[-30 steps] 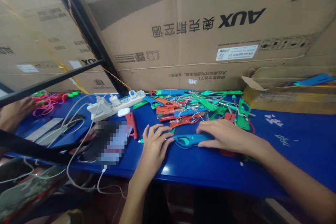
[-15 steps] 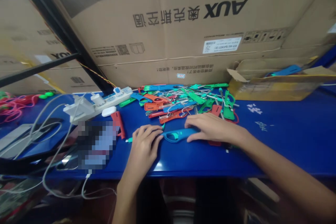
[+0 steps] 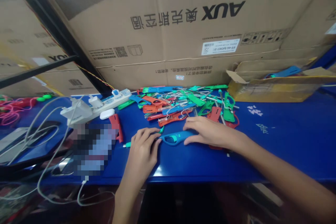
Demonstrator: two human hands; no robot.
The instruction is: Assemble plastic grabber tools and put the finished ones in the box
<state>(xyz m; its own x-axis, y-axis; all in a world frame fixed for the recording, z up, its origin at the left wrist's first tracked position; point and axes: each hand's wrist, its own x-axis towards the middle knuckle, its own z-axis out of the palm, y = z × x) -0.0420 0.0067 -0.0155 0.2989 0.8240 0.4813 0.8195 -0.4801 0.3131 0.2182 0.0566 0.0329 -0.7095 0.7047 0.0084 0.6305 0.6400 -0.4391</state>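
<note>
A blue long-necked lighter (image 3: 175, 138) lies crosswise just above the blue table, with a teal trigger inside its finger loop. My right hand (image 3: 207, 131) grips its handle end between thumb and fingers. At the other end, my left hand (image 3: 144, 147) is closed around the neck, its thumb and fingertips pinching close to the loop. A teal piece with a metallic tip (image 3: 127, 145) sticks out on the left of that hand. Most of the neck is hidden under the left fingers. Beyond both hands lies a heap of lighter parts, with an orange-red shell (image 3: 174, 117) nearest.
A red shell (image 3: 115, 127) and a white case (image 3: 107, 113) lie left, near a power strip (image 3: 115, 100) with plugs and cables. A blurred-out device (image 3: 94, 150) sits at front left. An open carton (image 3: 270, 89) holds parts at back right. A large cardboard box (image 3: 162, 49) stands behind.
The view has shifted slightly. Both hands keep their hold on the blue lighter, and the teal piece at its left end shows a little more clearly.
</note>
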